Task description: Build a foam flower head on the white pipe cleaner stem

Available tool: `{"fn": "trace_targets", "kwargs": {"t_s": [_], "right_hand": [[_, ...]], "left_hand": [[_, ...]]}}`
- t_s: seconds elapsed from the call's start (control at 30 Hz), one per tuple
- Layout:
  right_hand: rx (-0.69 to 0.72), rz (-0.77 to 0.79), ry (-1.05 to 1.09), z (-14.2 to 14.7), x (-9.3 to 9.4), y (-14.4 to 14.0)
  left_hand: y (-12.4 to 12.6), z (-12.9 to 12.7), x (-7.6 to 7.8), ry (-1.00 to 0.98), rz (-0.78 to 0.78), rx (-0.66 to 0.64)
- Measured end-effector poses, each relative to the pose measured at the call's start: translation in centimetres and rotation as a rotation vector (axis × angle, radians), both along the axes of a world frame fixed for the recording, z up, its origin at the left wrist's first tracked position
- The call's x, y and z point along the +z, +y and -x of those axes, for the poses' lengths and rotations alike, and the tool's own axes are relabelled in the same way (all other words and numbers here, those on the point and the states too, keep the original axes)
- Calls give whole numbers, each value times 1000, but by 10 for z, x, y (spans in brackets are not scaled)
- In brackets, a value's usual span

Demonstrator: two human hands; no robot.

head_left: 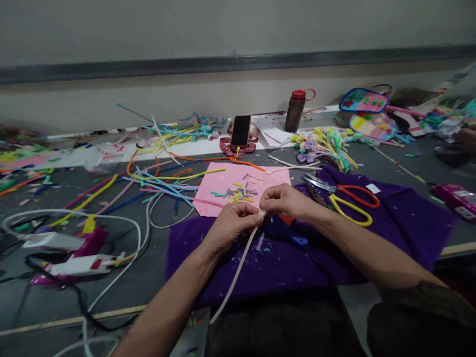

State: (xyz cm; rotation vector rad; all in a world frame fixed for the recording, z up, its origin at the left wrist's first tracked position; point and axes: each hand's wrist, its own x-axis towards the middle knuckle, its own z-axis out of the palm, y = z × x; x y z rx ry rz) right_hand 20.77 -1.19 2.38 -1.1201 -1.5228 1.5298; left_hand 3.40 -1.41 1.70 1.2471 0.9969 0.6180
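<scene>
My left hand [231,224] and my right hand [284,201] meet over a purple cloth [409,218], both pinching the top end of a white pipe cleaner [238,270]. The stem trails down toward me past my left wrist. Just beyond my fingers lies a pink sheet [213,191] strewn with several short coloured pipe-cleaner cuttings [241,191]. To the right of my right hand rest scissors with red and yellow handles [351,203].
Loose coloured pipe cleaners [163,183] spread over the grey floor at left. Glue guns [74,258] with white cables lie at lower left. A phone [241,130], a dark bottle with a red cap [295,110], finished pipe-cleaner flowers [323,144] and colourful mats [366,111] sit near the wall.
</scene>
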Motion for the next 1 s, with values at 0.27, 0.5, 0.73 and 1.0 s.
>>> {"fn": "trace_targets", "kwargs": {"t_s": [0.27, 0.5, 0.73, 1.0], "right_hand": [[-33, 21, -31, 0, -6, 2], [-23, -11, -58, 1, -5, 2], [-36, -23, -66, 1, -7, 4], [-55, -42, -80, 3, -4, 2]], "left_hand": [[0, -1, -4, 72, -108, 62], [-4, 0, -2, 115, -237, 98], [-4, 2, -4, 232, -430, 82], [-3, 0, -4, 190, -362, 97]]}}
